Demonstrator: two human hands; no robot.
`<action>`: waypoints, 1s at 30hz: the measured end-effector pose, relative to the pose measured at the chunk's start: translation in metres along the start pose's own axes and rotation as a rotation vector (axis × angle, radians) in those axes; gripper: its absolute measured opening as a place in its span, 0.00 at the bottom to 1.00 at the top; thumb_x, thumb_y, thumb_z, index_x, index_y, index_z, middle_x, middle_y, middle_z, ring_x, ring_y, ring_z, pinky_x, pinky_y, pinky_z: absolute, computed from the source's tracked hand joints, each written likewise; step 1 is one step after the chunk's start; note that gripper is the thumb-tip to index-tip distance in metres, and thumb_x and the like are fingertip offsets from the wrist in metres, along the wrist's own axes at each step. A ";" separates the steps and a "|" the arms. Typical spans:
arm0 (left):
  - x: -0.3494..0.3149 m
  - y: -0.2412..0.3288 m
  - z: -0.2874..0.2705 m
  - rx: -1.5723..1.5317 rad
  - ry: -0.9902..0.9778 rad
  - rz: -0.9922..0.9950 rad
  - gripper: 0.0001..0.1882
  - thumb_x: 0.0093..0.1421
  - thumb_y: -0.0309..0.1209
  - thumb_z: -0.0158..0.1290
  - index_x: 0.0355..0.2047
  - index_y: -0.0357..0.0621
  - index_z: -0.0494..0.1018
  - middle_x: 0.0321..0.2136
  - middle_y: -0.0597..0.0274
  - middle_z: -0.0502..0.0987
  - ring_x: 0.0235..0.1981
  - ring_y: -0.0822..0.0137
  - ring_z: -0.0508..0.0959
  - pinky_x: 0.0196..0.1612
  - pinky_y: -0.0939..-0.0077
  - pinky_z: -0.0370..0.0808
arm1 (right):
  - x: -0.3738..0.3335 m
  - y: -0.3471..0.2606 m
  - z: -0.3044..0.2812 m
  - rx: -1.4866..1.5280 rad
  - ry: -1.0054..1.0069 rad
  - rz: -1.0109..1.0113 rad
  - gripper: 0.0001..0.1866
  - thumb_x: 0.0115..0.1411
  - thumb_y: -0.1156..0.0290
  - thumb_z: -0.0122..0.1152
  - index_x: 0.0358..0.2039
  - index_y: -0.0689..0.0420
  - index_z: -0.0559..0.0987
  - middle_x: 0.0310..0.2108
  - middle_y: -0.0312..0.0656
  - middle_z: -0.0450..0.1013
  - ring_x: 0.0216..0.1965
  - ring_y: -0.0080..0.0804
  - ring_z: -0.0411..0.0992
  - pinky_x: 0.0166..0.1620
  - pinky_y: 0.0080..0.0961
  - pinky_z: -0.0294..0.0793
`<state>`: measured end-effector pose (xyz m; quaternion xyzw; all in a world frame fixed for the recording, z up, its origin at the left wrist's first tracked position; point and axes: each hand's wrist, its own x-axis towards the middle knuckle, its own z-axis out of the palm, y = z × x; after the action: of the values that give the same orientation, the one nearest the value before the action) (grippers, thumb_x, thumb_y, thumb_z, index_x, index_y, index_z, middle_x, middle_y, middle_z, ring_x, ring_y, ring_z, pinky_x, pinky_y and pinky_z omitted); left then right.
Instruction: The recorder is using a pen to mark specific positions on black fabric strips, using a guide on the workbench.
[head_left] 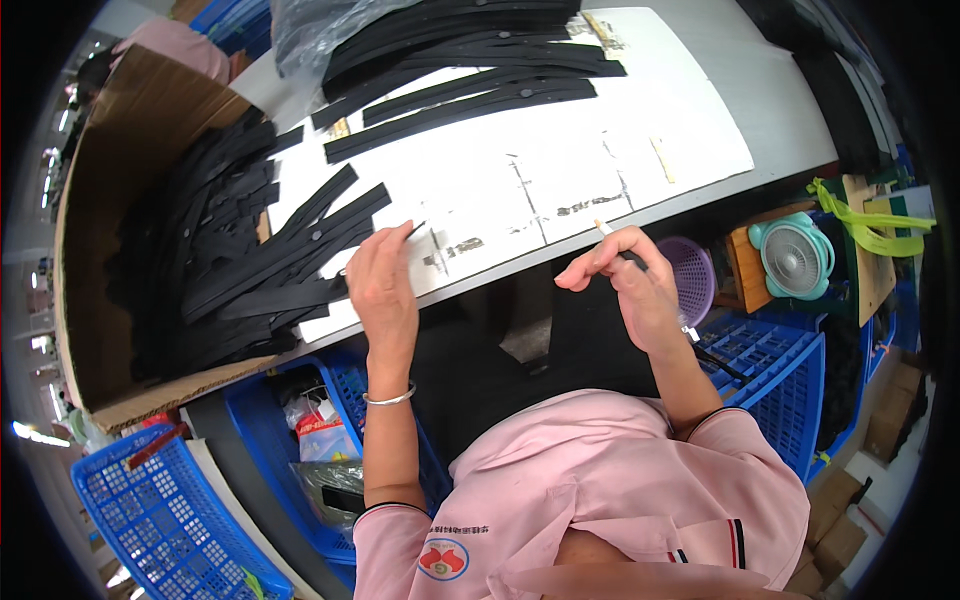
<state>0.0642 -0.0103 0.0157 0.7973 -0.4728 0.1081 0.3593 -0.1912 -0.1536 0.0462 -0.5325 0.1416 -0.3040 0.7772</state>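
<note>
My left hand (380, 285) is over the front left of a white board (470, 180), its fingers bent and close together. Its thumb side is beside the ends of black fabric strips (290, 235); a small dark bit shows at its fingertips, too small to name. To the right, my right hand (640, 285) is raised just off the table's front edge. A slim pen (633, 260) with a pale tip and dark grip lies between its curled fingers. More black strips (470, 95), some with a round dark spot, lie in rows across the board's far part.
A cardboard box (130, 130) heaped with black strips stands at the left. Blue plastic baskets (150, 500) are below the table on both sides. At the right are a purple basket (688, 278) and a small teal fan (795, 255). Clear plastic (325, 40) lies at the back.
</note>
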 end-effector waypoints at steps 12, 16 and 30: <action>0.044 0.105 0.098 -0.439 -0.427 0.105 0.26 0.57 0.24 0.64 0.57 0.41 0.74 0.44 0.54 0.79 0.46 0.54 0.78 0.49 0.61 0.75 | 0.022 0.044 -0.029 -1.534 0.246 -0.461 0.24 0.54 0.68 0.74 0.50 0.58 0.76 0.55 0.44 0.77 0.58 0.44 0.73 0.65 0.50 0.61; 0.025 0.103 0.085 -0.247 -0.278 0.214 0.25 0.61 0.28 0.61 0.60 0.42 0.74 0.57 0.53 0.75 0.61 0.54 0.72 0.66 0.54 0.62 | 0.019 0.038 -0.048 -1.510 0.251 -0.414 0.24 0.54 0.66 0.74 0.50 0.57 0.76 0.59 0.42 0.75 0.61 0.43 0.71 0.69 0.53 0.55; -0.040 0.046 0.020 0.204 -0.268 -0.113 0.36 0.66 0.40 0.57 0.70 0.38 0.60 0.72 0.52 0.59 0.75 0.50 0.54 0.71 0.32 0.35 | 0.029 0.029 -0.116 -1.559 0.342 -0.367 0.18 0.64 0.74 0.62 0.55 0.56 0.77 0.60 0.38 0.76 0.65 0.37 0.68 0.74 0.47 0.46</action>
<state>0.0012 -0.0099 0.0025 0.8622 -0.4573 0.0279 0.2160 -0.2223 -0.2509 -0.0227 -0.8810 0.3394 -0.3174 0.0892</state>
